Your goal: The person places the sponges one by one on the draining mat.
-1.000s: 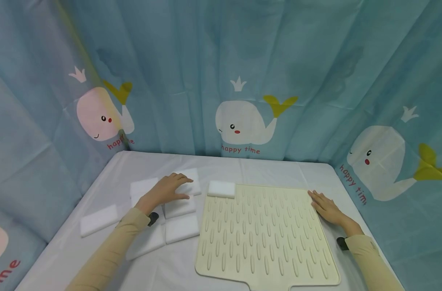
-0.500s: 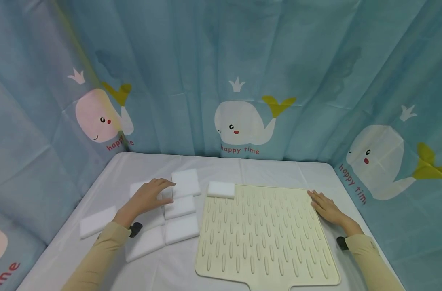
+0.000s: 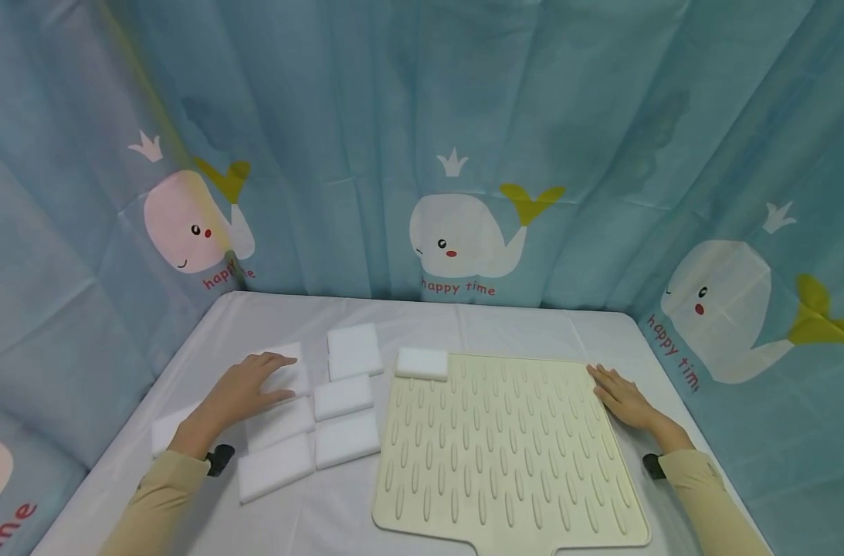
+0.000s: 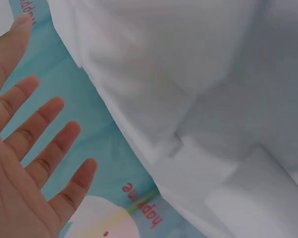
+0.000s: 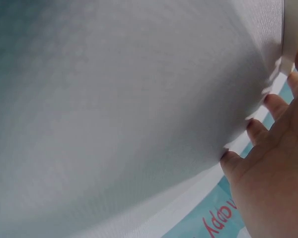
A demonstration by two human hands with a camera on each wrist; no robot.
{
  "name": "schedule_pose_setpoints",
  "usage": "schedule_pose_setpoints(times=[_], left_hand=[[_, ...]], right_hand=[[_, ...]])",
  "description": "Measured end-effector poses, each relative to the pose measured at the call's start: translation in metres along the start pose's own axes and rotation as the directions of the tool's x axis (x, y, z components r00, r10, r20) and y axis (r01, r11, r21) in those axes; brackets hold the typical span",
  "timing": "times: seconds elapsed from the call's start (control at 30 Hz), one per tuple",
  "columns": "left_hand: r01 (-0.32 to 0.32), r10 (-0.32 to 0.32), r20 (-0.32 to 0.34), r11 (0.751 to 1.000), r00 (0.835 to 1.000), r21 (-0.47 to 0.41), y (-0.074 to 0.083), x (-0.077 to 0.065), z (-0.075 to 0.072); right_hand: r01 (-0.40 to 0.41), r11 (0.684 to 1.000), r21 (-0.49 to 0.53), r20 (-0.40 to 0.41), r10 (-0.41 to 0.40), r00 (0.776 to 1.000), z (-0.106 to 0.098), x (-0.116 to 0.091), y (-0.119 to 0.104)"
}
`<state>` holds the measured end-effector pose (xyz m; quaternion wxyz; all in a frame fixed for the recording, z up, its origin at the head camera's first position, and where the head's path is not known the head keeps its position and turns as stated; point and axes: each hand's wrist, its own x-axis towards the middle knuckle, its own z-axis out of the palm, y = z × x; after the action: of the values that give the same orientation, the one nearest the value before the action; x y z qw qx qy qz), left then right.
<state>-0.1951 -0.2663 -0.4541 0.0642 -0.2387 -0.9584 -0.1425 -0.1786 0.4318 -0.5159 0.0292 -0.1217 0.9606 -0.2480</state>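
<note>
My left hand [image 3: 235,395] hovers over a group of white sponge-like blocks [image 3: 276,466], its fingers spread and holding nothing. In the left wrist view the palm and all the fingers of this hand [image 4: 27,173] show bare. Partly covered by it is a block [image 3: 293,371] at the back left of the group. To the right lies a cream mat [image 3: 505,448] with raised oval ridges and a tab at the front. A single white block [image 3: 422,364] sits on its back left corner. My right hand [image 3: 623,398] rests at the mat's back right edge, fingers extended.
A white cloth [image 3: 526,328] covers the table. Further blocks [image 3: 355,349] lie left of the mat, and one [image 3: 167,427] is half hidden behind my left forearm. Blue curtains [image 3: 366,154] with whale prints enclose the back and sides.
My left hand has drawn back leftward across the blocks, uncovering those nearer the mat. The right hand, the mat and its block have stayed put.
</note>
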Motion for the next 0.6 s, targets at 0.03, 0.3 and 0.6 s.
schedule_pose_setpoints(times=[0.03,0.3,0.6], left_hand=[[0.007,-0.007,-0.001,1.000,1.000,-0.001,-0.002,-0.003,-0.001],[0.083,-0.082,0.017,0.996,0.996,-0.018,-0.022,-0.032,-0.007],[0.165,-0.163,0.075,0.986,0.984,-0.016,-0.036,-0.059,-0.011]], right_hand=[[0.000,1.000,0.001,0.002,0.000,1.000,0.000,0.000,0.000],[0.000,1.000,0.014,0.002,0.000,1.000,0.000,0.000,-0.003],[0.004,1.000,0.012,-0.003,-0.004,1.000,0.000,-0.001,-0.003]])
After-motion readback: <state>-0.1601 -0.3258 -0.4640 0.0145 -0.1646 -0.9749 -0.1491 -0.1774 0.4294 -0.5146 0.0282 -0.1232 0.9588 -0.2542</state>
